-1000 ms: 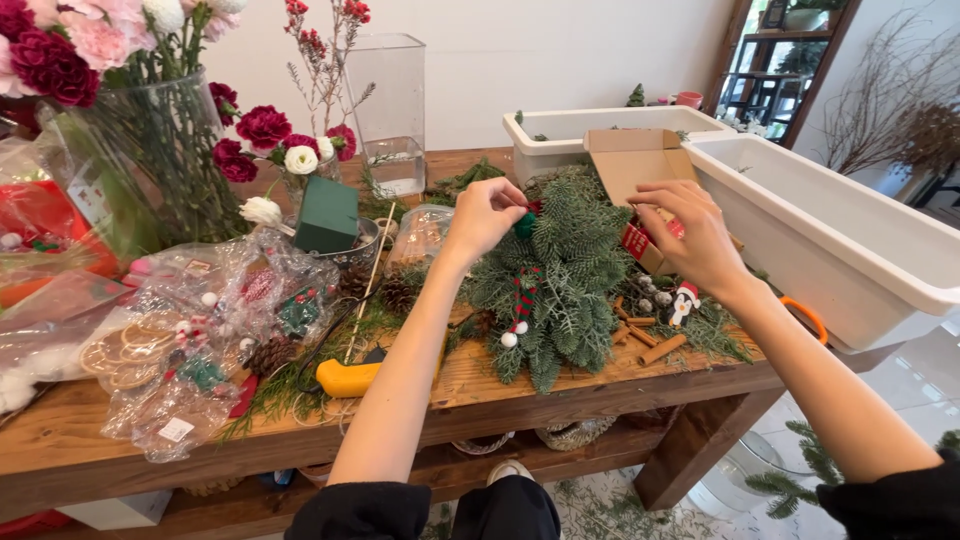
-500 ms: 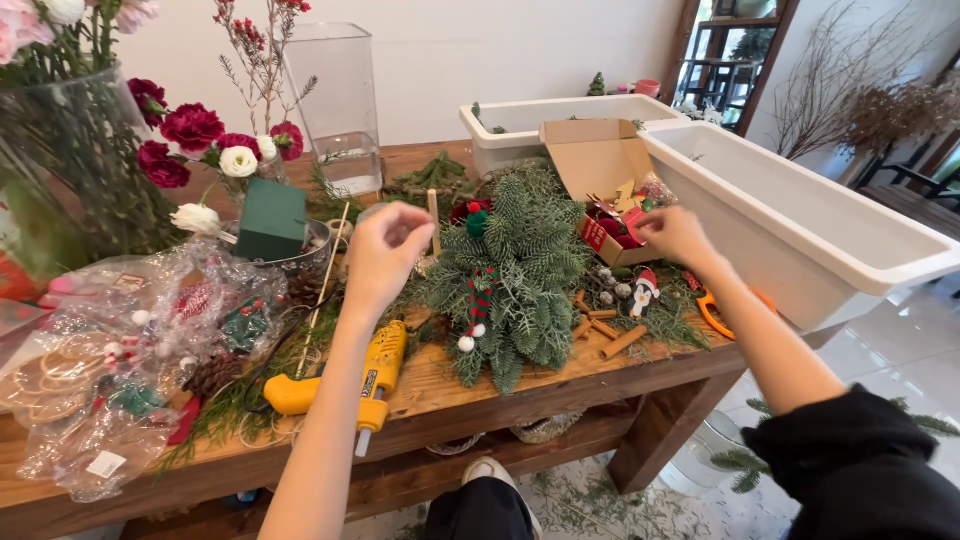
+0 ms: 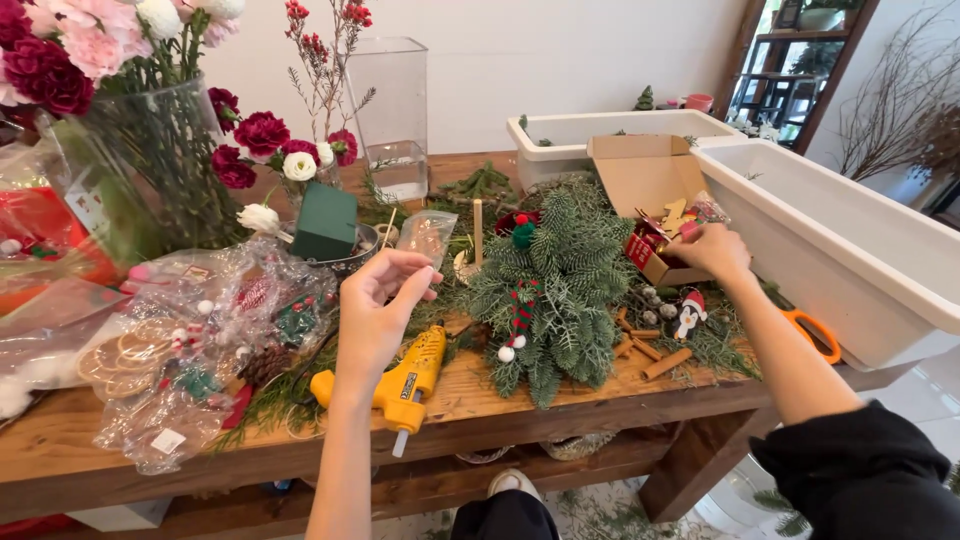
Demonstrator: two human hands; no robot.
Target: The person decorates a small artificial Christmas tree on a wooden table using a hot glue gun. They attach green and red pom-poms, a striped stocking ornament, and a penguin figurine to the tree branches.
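My left hand [image 3: 385,305] hovers above a yellow glue gun [image 3: 400,385] that lies near the table's front edge; its fingers are loosely curled and I see nothing in them. My right hand [image 3: 715,252] reaches into a small open cardboard box [image 3: 640,180] of ornaments, fingertips among the pieces beside a little red box [image 3: 642,255]; whether it grips one is hidden. Between my hands lies an evergreen wreath [image 3: 565,285] with a green pompom [image 3: 523,237] and a candy-cane ornament [image 3: 519,312] on it.
Cinnamon sticks [image 3: 655,358], a small figurine [image 3: 688,313] and orange scissors [image 3: 815,335] lie right of the wreath. A long white planter [image 3: 850,245] stands at the right. Plastic bags of trimmings [image 3: 200,345], a green foam block [image 3: 325,222], a tall glass vase [image 3: 395,120] and flowers [image 3: 150,170] fill the left.
My left hand has left the wreath and moved left, now over the glue gun. My right hand has shifted from beside the wreath up to the ornament box.
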